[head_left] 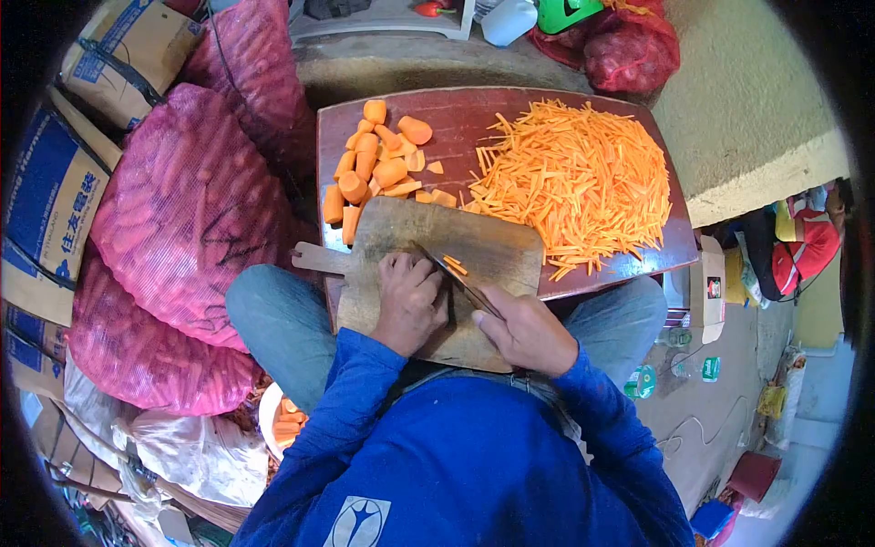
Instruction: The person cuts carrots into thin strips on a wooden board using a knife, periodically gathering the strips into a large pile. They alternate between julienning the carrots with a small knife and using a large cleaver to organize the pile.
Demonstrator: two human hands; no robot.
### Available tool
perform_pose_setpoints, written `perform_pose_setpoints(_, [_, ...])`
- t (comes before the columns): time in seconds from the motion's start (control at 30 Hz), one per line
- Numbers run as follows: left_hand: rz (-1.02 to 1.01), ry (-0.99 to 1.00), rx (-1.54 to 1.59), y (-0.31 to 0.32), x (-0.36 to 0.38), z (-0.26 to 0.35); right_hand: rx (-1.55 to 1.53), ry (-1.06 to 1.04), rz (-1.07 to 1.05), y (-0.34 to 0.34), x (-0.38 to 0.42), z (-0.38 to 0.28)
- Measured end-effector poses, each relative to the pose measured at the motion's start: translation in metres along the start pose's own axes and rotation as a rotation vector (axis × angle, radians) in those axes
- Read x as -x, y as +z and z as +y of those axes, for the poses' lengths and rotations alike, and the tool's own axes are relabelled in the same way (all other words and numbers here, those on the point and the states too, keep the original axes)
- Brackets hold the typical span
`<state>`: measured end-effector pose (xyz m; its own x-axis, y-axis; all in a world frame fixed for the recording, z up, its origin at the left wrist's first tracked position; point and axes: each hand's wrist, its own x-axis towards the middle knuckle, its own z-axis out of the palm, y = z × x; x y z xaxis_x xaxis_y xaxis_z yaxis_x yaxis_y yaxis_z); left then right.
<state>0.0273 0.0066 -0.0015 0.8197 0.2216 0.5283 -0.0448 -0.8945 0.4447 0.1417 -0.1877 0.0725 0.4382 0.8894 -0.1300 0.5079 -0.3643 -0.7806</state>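
A wooden cutting board point(497, 239) with a handle at its left lies over the front edge of a red table point(447, 102). My right hand point(529, 333) is wrapped round the handle of a knife point(465, 288), whose blade points up and left across the board. Left of the blade my left hand point(412, 301) presses down with curled fingers; what is under them is hidden. A few cut carrot sticks point(455, 264) lie just right of the blade. Behind the board are peeled carrot pieces point(391, 171) at the left and a large heap of carrot sticks point(583, 182) at the right.
Pink mesh sacks point(196, 210) stand at the left beside cardboard boxes point(55, 201). A white bucket point(271, 415) with carrots is low at the left. Bottles point(641, 381) stand on the floor at the right. A red mesh bag point(631, 55) is behind the table.
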Motion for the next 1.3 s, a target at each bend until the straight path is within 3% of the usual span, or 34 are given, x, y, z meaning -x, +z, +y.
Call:
perform_pose_setpoints(0.1, [0.018,-0.011,0.023,-0.001,-0.002,0.003,0.018,-0.034,0.030,-0.001,-0.006,0.002])
perform_pose_setpoints(0.23, [0.066,-0.045,0.068,-0.003,0.000,0.002,-0.183,-0.003,0.095,-0.014,0.002,-0.009])
perform_pose_setpoints(0.3, [0.155,-0.140,0.125,-0.003,-0.002,0.002,-0.234,0.010,0.137,-0.017,0.010,-0.014])
perform_pose_setpoints(0.4, [0.223,-0.243,0.211,-0.001,-0.001,-0.003,-0.221,0.142,-0.045,-0.013,0.021,-0.014])
perform_pose_setpoints(0.53, [0.264,-0.270,0.253,-0.002,-0.003,-0.006,-0.224,0.230,-0.112,-0.013,0.022,-0.008])
perform_pose_setpoints(0.6, [0.245,-0.210,0.224,-0.001,-0.002,-0.007,-0.129,0.061,0.100,-0.019,0.021,0.025])
perform_pose_setpoints(0.63, [0.249,-0.210,0.221,0.000,-0.002,-0.007,-0.090,0.101,0.170,-0.030,0.020,0.031])
perform_pose_setpoints(0.7, [0.202,-0.153,0.141,0.003,-0.003,-0.008,-0.122,0.247,0.214,-0.054,0.011,0.052])
perform_pose_setpoints(0.8, [0.148,-0.204,0.180,0.000,-0.005,-0.009,-0.246,0.301,0.283,-0.077,0.011,0.050])
perform_pose_setpoints(0.93, [0.056,-0.260,0.242,-0.008,-0.017,-0.020,-0.388,0.345,0.214,-0.069,0.025,0.024])
perform_pose_setpoints(1.17, [-0.011,-0.090,-0.079,-0.014,-0.088,-0.068,-0.109,0.013,0.300,-0.039,0.025,0.049])
perform_pose_setpoints(1.23, [-0.002,-0.026,-0.150,-0.008,-0.120,-0.086,-0.105,0.013,0.310,-0.036,0.026,0.048])
perform_pose_setpoints(1.3, [-0.147,-0.069,-0.370,-0.004,-0.151,-0.099,-0.101,0.017,0.320,-0.034,0.027,0.044])
